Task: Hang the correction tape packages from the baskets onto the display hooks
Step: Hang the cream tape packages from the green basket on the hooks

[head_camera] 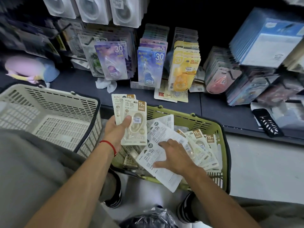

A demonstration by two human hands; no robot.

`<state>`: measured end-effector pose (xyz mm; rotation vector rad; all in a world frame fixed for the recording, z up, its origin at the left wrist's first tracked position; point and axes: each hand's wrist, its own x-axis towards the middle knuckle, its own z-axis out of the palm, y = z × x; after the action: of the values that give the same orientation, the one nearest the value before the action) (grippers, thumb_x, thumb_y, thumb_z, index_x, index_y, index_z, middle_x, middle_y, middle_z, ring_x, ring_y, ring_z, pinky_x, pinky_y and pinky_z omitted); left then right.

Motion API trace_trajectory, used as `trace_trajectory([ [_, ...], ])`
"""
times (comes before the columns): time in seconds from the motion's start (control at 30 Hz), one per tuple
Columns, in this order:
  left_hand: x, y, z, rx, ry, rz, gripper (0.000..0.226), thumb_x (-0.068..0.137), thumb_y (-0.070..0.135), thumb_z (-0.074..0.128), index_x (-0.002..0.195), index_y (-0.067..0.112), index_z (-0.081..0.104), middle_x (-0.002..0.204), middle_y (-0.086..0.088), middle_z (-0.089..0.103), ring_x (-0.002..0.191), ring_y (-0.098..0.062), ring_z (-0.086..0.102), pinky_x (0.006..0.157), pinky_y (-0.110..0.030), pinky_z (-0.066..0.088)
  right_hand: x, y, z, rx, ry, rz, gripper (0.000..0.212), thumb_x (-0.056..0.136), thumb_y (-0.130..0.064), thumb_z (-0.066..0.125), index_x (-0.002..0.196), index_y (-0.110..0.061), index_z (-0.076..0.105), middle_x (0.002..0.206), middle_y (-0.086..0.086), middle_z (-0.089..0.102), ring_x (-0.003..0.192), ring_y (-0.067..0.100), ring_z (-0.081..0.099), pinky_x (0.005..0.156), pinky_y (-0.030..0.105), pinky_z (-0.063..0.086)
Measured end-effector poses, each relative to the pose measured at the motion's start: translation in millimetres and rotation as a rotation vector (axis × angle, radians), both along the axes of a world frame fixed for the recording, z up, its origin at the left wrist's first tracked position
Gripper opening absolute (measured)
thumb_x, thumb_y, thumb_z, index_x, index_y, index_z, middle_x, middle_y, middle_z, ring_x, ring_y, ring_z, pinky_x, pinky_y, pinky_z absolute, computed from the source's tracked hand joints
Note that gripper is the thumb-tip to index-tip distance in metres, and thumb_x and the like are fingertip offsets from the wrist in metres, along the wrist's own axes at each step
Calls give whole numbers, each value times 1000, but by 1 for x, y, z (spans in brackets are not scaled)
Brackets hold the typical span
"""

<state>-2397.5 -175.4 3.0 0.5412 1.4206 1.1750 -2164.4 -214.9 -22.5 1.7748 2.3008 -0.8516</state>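
Gripping 2 cream packs (pixel 131 119) upright, your left hand (pixel 117 129) has its thumb across the front one, above the gap between the grey basket (pixel 49 116) and the green basket (pixel 218 155). Your right hand (pixel 176 156) lies flat, fingers spread, on face-down packs (pixel 158 157) piled in the green basket. Hooks (pixel 148 63) ahead carry purple, blue and yellow packs.

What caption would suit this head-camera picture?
Left hand holds cream correction tape packages while right hand reaches into the green basket.

Shelf (pixel 79 83) holds packs (pixel 166 96), perhaps tissue (pixel 106 84).
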Motion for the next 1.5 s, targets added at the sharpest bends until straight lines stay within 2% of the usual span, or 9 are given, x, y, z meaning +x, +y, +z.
trace_trajectory([
  [0.2,15,-12,-1,150,169,-19,25,104,31,65,128,28,60,121,9,76,114,-18,73,89,-44,61,23,18,30,203,556,-590,19,98,-23,72,115,-26,63,108,-12,70,96,5,67,78,21,55],
  [0.3,41,-28,-2,210,201,-177,30,105,34,64,134,34,55,123,18,73,116,-9,71,93,-38,60,8,16,46,470,644,-680,19,103,-18,63,118,-29,67,105,-23,70,97,-11,65,74,4,48],
  [0.5,69,-51,-6,84,-290,-219,42,103,39,58,144,36,49,140,1,69,126,-26,69,97,-59,59,-27,-2,40,366,721,-558,35,109,-29,53,140,-25,68,139,-8,62,129,5,55,107,24,47],
  [0.7,56,-45,-8,64,-301,-244,60,87,44,78,141,42,50,137,2,71,122,-28,71,85,-53,63,-24,4,42,338,755,-437,41,99,-6,67,135,-25,72,133,-9,57,110,-2,60,90,8,48],
  [0.97,44,-39,-16,22,-207,-77,67,87,-14,73,139,25,56,122,-4,77,106,-28,77,74,-46,64,-4,24,49,-114,1254,-518,29,101,-1,57,122,-7,77,123,7,77,111,28,75,94,43,63],
  [1.1,37,-35,-15,-22,-192,17,56,89,-14,69,128,25,62,112,-1,80,95,-23,80,70,-46,65,16,30,30,224,616,-472,26,99,-19,70,122,-30,75,132,-3,72,112,2,68,102,31,56],
  [1.23,22,-31,-10,-39,-208,93,49,93,-10,65,124,27,63,108,0,81,92,-24,80,64,-44,64,17,16,-9,63,33,-46,78,97,-48,70,164,-30,32,175,-1,16,162,21,8,130,37,3],
  [1.37,12,-31,-1,-19,-175,103,52,95,-8,63,134,27,62,118,-1,79,104,-27,77,75,-50,65,21,13,-14,171,195,-169,56,108,-32,57,161,-29,40,168,0,37,155,24,33,127,42,29],
  [1.5,12,-30,7,21,-74,112,49,95,-3,66,133,27,53,120,-1,76,109,-28,75,88,-54,63,38,19,18,342,550,-534,29,107,-17,57,133,-20,70,114,1,74,103,23,69,94,47,58],
])
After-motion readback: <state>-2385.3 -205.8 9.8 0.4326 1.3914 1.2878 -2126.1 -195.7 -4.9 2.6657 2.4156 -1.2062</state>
